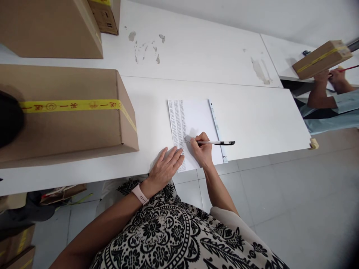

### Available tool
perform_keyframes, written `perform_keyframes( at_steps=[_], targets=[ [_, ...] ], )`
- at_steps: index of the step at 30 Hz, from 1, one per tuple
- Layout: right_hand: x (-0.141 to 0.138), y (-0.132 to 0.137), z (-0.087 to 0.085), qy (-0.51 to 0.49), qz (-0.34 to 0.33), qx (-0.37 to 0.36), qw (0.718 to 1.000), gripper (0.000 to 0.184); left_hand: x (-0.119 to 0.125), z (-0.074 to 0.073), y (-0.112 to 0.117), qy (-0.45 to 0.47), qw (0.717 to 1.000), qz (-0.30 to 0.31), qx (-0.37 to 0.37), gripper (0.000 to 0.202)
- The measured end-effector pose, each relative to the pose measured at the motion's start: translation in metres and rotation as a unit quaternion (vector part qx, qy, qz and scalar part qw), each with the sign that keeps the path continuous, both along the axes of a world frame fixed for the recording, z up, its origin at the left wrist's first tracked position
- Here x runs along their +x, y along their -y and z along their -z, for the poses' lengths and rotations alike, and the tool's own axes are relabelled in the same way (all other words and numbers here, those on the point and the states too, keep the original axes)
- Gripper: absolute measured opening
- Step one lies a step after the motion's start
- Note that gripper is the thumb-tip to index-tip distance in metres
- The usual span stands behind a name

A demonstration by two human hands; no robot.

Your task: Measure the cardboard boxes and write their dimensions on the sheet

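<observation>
A sheet of paper (193,119) with columns of small print lies on the white table (252,112). My right hand (202,149) is closed on a pen (215,142), whose tip touches the printed column. My left hand (166,168) lies flat, fingers stretched out, on the table, fingertips pressing the paper's lower left corner. A pale pink watch (139,194) is on my left wrist.
A large cardboard box (64,116) with yellow tape stands left of the paper, with more boxes (53,26) behind it. At the far right another person's hands (331,76) hold a taped box (322,59) and a red pen. Grey tiled floor lies below the table edge.
</observation>
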State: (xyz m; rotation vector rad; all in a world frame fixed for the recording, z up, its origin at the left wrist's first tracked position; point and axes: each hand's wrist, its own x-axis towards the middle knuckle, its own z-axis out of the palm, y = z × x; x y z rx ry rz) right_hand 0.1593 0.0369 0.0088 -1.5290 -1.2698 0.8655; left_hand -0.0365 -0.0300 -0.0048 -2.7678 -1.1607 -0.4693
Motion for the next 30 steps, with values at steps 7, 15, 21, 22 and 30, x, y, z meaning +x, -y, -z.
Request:
perform_keyframes(
  at_steps=[7, 15, 21, 22, 30],
  targets=[
    [-0.0007, 0.0, -0.0015, -0.005, 0.0, 0.006, 1.0, 0.028, 0.0002, 0.0002, 0.0003, 0.005, 1.0, -0.002, -0.01, 0.041],
    [-0.0007, -0.0004, -0.0025, -0.001, 0.004, 0.005, 1.0, 0.026, -0.0006, 0.0, 0.0007, 0.006, 1.0, 0.001, -0.011, 0.043],
    [-0.0004, -0.0008, -0.0011, 0.0, 0.008, 0.011, 1.0, 0.027, -0.0004, -0.0005, 0.0001, 0.019, 1.0, 0.004, -0.011, 0.041],
    [-0.0001, -0.0008, -0.0009, 0.0, 0.007, 0.011, 1.0, 0.027, -0.0005, -0.0005, 0.0001, 0.022, 1.0, 0.006, -0.012, 0.041],
    [-0.0003, -0.0014, 0.0003, 0.009, 0.015, 0.017, 1.0, 0.028, -0.0007, -0.0013, 0.0004, 0.024, 0.999, 0.004, -0.034, 0.043]
  ],
)
